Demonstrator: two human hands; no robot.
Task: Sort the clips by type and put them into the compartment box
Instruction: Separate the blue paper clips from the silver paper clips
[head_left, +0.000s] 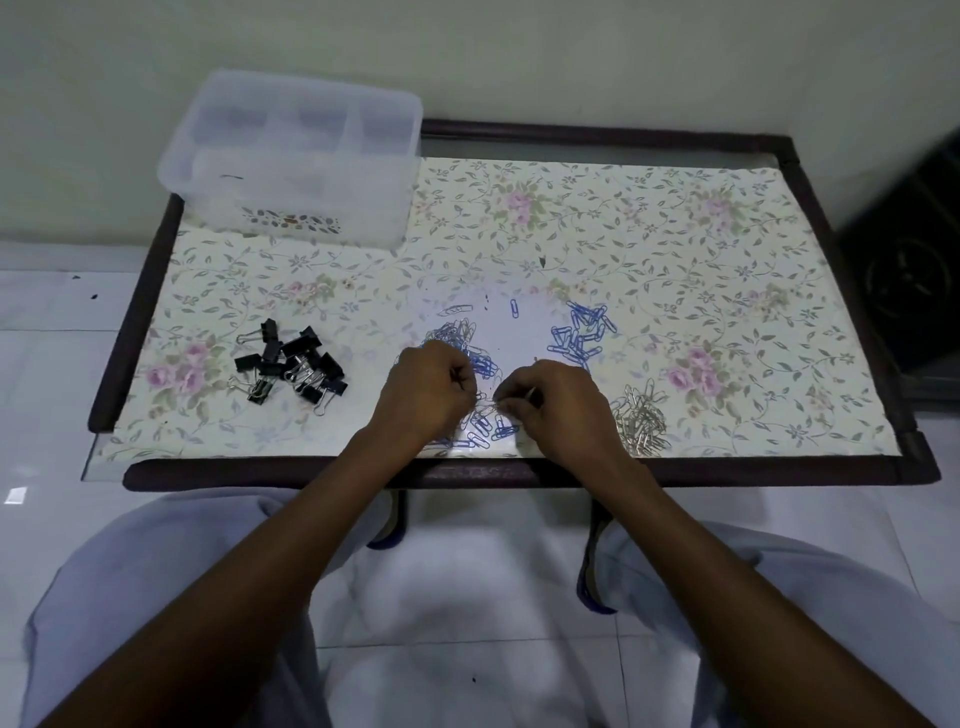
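While the translucent plastic compartment box sits closed or at least untouched at the far left corner of the dark-framed desk with a floral-patterned top, the sorting itself is only partly done, so the step in hand looks like separating the mixed clips rather than boxing them. One box and one desk are in view.

Taking the box as landmark: nearer the person and a little left of it lies the heap of black metal binder clips, roughly a dozen, though overlaps make an exact count impossible. Well to the right of the box and nearer the person lies the mixed pile of blue and silver wire paper clips, too tangled to count. Further right lies the sorted group of blue paper clips, perhaps twenty, and beyond that, nearest the desk's front edge, the heap of silver paper clips, several dozen at a guess. One single blue clip lies apart.

The left hand and right hand, both with fingers curled, appear to pinch small clips between them over the mixed pile, seemingly untangling two. The next move likely calls for pulling them apart gently and dropping each on its matching heap.
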